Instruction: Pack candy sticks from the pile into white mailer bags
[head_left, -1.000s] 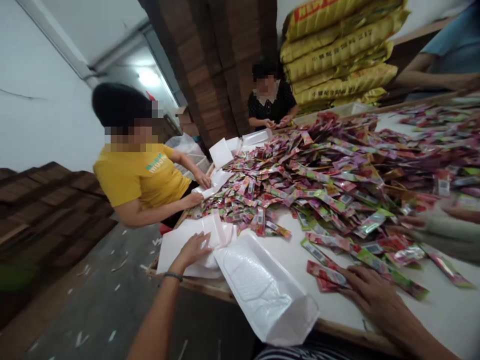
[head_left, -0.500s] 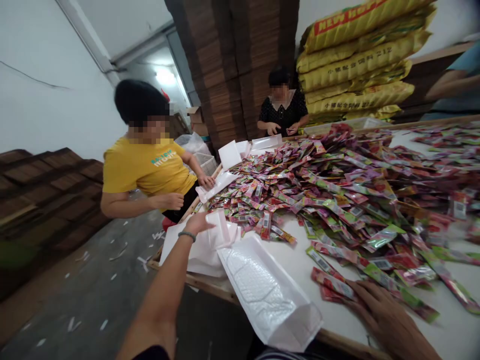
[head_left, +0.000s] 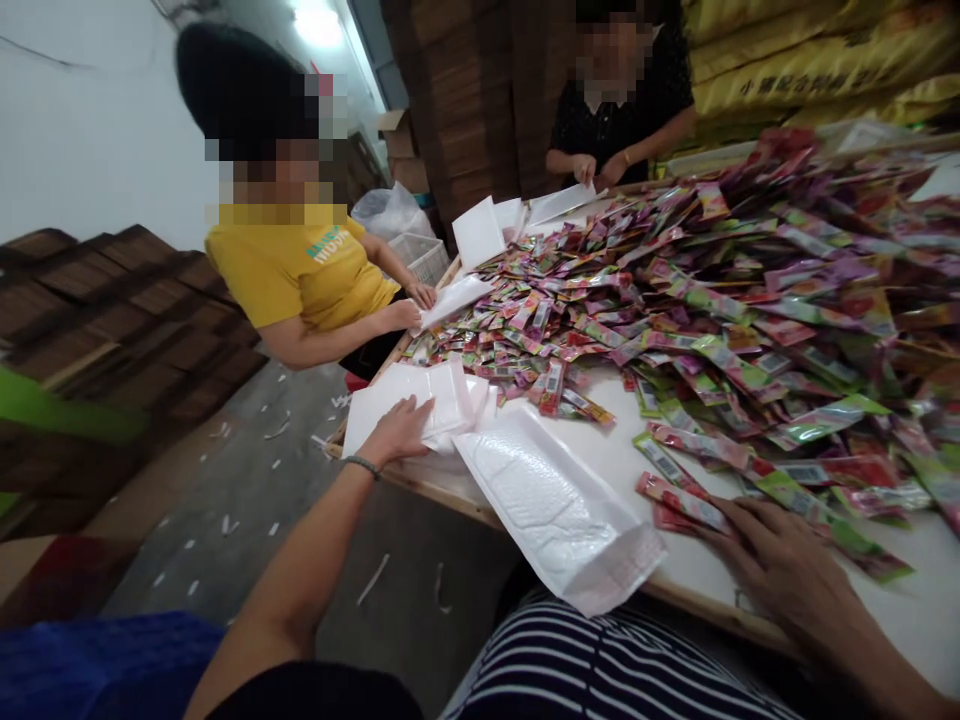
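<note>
My left hand point(head_left: 401, 430) lies on a stack of white padded mailers point(head_left: 435, 395) at the table corner, fingers stretched over the upper mailer. My right hand point(head_left: 776, 550) is closed around the near ends of a few red and green snack packets point(head_left: 679, 500) on the table. Between my hands lies one white bubble mailer point(head_left: 551, 500), its mouth toward me and overhanging the table edge. A large heap of colourful snack packets point(head_left: 720, 310) spreads beyond it.
A person in a yellow shirt point(head_left: 300, 270) at the left handles a white mailer point(head_left: 454, 300). Another person in black point(head_left: 622, 110) works across the table. Cardboard stacks point(head_left: 150, 310), a blue crate point(head_left: 105, 660) and paper scraps surround the floor. Yellow sacks point(head_left: 825, 80) stand behind.
My view has tilted down. My left hand has come down onto the near side of the stacked mailers. My right hand stays on the same packets. The yellow-shirted person's hands have come together on a mailer.
</note>
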